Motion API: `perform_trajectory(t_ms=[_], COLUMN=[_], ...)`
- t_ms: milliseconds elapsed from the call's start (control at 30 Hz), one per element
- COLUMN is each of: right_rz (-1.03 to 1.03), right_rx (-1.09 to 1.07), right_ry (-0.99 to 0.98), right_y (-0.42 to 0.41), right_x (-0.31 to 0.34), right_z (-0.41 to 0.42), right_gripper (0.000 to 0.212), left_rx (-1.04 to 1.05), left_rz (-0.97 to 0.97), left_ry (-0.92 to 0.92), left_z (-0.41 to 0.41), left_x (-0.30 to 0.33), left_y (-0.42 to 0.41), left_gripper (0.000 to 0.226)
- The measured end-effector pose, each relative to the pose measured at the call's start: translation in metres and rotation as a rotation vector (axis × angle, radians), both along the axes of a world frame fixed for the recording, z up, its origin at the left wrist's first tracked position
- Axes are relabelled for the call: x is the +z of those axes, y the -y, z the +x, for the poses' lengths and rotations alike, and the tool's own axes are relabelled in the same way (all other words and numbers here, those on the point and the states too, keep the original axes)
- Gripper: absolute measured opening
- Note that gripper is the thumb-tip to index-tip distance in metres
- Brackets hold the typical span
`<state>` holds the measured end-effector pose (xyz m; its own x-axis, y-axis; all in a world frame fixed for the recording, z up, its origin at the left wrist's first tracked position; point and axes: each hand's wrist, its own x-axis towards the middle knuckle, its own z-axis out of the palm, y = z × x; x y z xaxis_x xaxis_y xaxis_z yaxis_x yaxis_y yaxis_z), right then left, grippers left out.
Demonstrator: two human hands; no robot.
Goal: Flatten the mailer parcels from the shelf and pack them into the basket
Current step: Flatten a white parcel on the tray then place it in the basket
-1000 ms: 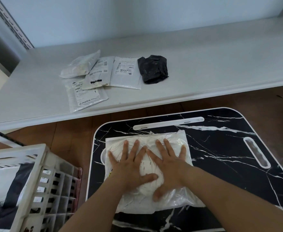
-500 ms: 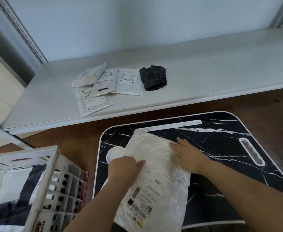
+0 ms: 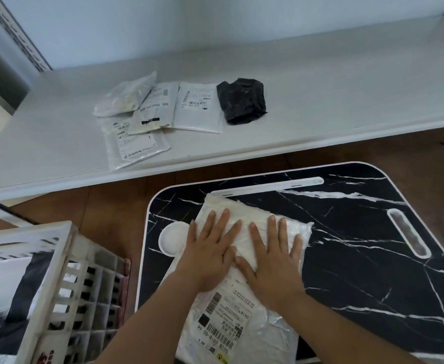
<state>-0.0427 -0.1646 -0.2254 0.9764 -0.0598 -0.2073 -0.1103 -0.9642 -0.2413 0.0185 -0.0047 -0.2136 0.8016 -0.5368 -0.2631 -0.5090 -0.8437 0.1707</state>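
Observation:
A white mailer parcel (image 3: 244, 319) lies label-up on the black marble-pattern table (image 3: 360, 258), its near end hanging over the front edge. My left hand (image 3: 210, 250) and my right hand (image 3: 273, 256) press flat on its far half, side by side, fingers straight and spread. The white lattice basket (image 3: 58, 285) stands at the lower left with white and dark parcels inside. On the grey shelf (image 3: 320, 88) lie several mailers: a clear bag (image 3: 125, 98), white labelled ones (image 3: 197, 110) and a crumpled black one (image 3: 242, 101).
A round white recess (image 3: 172, 239) in the table sits just left of my left hand. White slots run along the table's far edge (image 3: 268, 185) and right side (image 3: 407, 232). Brown floor shows between shelf and table. A slotted shelf upright (image 3: 24, 38) stands at the left.
The parcel was turned over label-up and set down lengthwise. Both hands went from gripping its edges to pressing flat on it again.

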Motion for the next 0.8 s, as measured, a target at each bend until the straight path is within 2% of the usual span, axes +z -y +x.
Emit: perform_trajectory(t_ms=[133,300,500,667,800], right_rz=[-0.026,-0.049,-0.058,0.031,-0.009], right_rx=[0.116,0.246,0.265,0.354,0.47], right_ry=[-0.036,-0.022,-0.104,-0.274,-0.296], right_y=[0.011,0.024,0.026,0.037,0.05], right_x=[0.003,0.002,0.01,0.021,0.03], right_z=[0.019,0.04,0.055,0.063,0.031], right_gripper=[0.078,0.079,0.091,0.121,0.141], left_rx=[0.117,0.295,0.321,0.303,0.324], left_rz=[-0.075,-0.152,-0.155,-0.117,-0.043], left_ry=[0.062,0.151,0.102,-0.004,-0.083], left_z=[0.006,-0.001,0.008,0.014,0.001], left_x=[-0.011,-0.023,-0.02,-0.014,-0.006], left_y=[0.009,0.015,0.019,0.014,0.01], left_gripper=[0.057,0.057,0.065,0.066,0.056])
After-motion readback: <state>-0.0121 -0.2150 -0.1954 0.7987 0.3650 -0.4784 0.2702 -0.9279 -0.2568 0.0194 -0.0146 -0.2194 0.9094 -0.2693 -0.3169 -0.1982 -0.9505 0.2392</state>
